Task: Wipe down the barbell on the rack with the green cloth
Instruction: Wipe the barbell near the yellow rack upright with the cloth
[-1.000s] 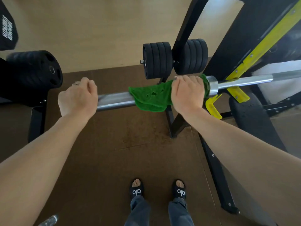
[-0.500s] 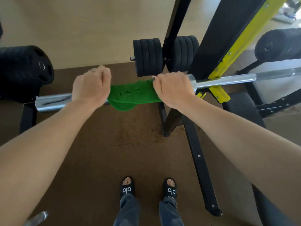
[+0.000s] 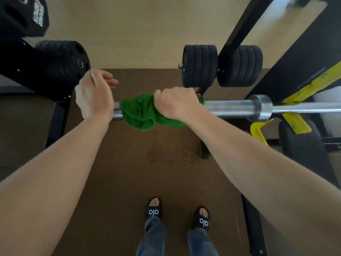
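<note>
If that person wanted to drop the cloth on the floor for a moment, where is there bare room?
The widest bare patch is the brown floor mat between the barbell above and the sandalled feet below. A smaller strip lies beyond the bar, between the left hand and the stacked weight plates. The right side is crowded with rack uprights and yellow hooks.

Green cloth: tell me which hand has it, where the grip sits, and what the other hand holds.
The right hand clamps the green cloth around the barbell, its grip on the cloth's right part. The left hand is open and holds nothing.
</note>
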The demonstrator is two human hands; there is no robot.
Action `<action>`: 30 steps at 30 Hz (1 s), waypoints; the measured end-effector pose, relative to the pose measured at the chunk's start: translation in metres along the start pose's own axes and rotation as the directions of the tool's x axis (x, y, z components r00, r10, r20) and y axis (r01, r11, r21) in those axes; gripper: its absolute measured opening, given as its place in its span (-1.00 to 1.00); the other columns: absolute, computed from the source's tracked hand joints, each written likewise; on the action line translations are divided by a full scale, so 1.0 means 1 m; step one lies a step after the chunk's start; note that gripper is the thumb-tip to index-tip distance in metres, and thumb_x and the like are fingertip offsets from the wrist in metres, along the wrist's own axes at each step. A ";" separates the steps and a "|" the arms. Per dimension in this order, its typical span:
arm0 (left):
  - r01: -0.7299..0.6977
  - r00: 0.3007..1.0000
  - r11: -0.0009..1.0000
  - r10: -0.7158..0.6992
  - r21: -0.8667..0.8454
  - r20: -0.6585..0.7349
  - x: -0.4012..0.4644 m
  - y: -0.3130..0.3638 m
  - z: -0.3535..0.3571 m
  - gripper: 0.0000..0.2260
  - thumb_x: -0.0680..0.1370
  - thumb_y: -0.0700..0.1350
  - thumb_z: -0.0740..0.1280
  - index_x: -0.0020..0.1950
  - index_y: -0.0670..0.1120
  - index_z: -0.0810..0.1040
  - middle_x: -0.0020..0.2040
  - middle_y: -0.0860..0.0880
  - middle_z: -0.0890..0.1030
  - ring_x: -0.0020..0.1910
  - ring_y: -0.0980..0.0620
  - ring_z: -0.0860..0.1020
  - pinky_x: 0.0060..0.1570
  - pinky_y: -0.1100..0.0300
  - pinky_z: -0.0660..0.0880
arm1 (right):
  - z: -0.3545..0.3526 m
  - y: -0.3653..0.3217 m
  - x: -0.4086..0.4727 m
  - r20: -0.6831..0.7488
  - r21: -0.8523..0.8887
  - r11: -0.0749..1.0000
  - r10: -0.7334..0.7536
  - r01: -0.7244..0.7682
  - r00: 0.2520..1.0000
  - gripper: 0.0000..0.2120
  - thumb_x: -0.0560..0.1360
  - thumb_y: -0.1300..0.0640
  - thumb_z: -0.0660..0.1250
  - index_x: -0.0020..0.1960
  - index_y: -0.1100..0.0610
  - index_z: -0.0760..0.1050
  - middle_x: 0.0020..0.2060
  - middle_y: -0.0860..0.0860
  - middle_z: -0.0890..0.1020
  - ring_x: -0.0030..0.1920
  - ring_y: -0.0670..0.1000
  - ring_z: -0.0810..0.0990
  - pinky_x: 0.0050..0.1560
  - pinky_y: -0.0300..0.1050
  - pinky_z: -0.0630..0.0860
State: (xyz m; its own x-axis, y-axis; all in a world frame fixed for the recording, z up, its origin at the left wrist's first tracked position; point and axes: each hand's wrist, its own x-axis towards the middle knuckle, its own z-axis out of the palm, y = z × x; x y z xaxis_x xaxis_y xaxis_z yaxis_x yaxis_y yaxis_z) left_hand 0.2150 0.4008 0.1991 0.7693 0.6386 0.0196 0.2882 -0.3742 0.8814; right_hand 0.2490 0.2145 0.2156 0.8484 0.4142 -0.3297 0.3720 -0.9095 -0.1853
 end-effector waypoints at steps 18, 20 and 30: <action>0.096 0.995 0.983 -0.094 -0.154 0.020 -0.001 -0.008 -0.004 -0.67 0.56 0.00 0.10 -0.19 0.11 0.65 -0.15 0.07 0.74 -0.05 0.04 0.68 0.17 -0.04 0.55 | 0.051 -0.050 -0.013 -0.419 -0.185 0.973 -0.203 0.135 0.885 -0.60 0.68 -0.13 -0.05 -0.02 0.04 0.48 -0.18 -0.03 0.59 -0.19 0.06 0.56 -0.17 -0.02 0.34; 0.054 0.999 0.998 -0.054 0.033 0.008 -0.003 -0.005 -0.001 -0.62 0.60 0.00 0.02 -0.08 0.06 0.64 -0.11 0.09 0.73 0.00 0.04 0.64 0.12 0.05 0.51 | 0.056 -0.012 -0.030 -0.446 -0.200 0.972 -0.199 0.120 0.873 -0.61 0.68 -0.12 -0.05 0.05 0.07 0.47 -0.10 -0.01 0.58 -0.12 0.06 0.54 -0.06 -0.02 0.37; -0.140 0.984 0.928 0.170 0.346 -0.057 -0.011 -0.010 0.008 -0.54 0.66 0.04 -0.06 -0.03 0.02 0.64 -0.09 0.00 0.72 -0.07 -0.06 0.65 0.07 -0.08 0.57 | 0.037 0.091 -0.066 -0.658 -0.062 0.938 0.219 -0.342 0.720 -0.57 0.68 0.06 -0.02 -0.24 0.12 0.47 -0.43 0.03 0.51 -0.39 0.16 0.50 -0.26 0.01 0.38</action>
State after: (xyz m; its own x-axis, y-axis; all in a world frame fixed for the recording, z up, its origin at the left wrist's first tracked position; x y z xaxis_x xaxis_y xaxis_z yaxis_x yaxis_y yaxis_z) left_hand 0.2082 0.3921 0.1866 0.7736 0.6027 0.1959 0.3565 -0.6695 0.6517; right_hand 0.2131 0.1056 0.1862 0.9405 0.0763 0.3310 0.0821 -0.9966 -0.0037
